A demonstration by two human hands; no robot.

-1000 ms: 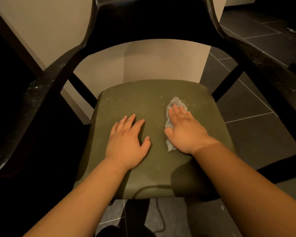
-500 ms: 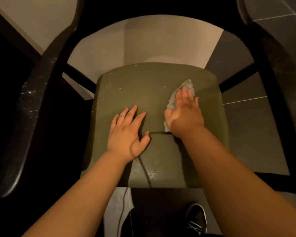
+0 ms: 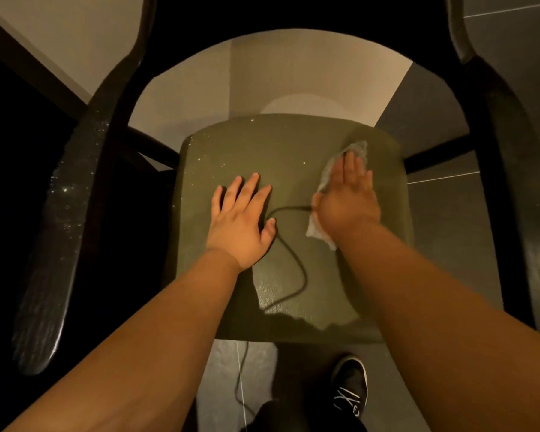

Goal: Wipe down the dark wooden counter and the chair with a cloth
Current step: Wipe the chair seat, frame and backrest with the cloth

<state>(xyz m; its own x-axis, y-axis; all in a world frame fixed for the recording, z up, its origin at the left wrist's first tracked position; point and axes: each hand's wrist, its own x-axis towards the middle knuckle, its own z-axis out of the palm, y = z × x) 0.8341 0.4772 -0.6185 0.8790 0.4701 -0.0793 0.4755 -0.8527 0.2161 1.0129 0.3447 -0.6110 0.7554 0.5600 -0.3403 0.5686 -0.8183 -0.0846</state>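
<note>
A dark wooden armchair with an olive-green seat fills the view from above. My right hand lies flat on a pale grey cloth, pressing it onto the right rear part of the seat. The cloth shows past my fingertips and below my palm. My left hand rests flat on the seat's middle, fingers spread, holding nothing. White specks dot the seat's left rear part. The dark counter is not in sight.
The dusty left armrest and the right armrest flank the seat. A thin black cable hangs across the view over the seat. My black shoe stands on the grey tiled floor in front of the chair. A beige wall lies behind.
My right hand has slid the cloth farther back and right across the seat. The camera has tilted further down over the chair. My left hand has stayed in place.
</note>
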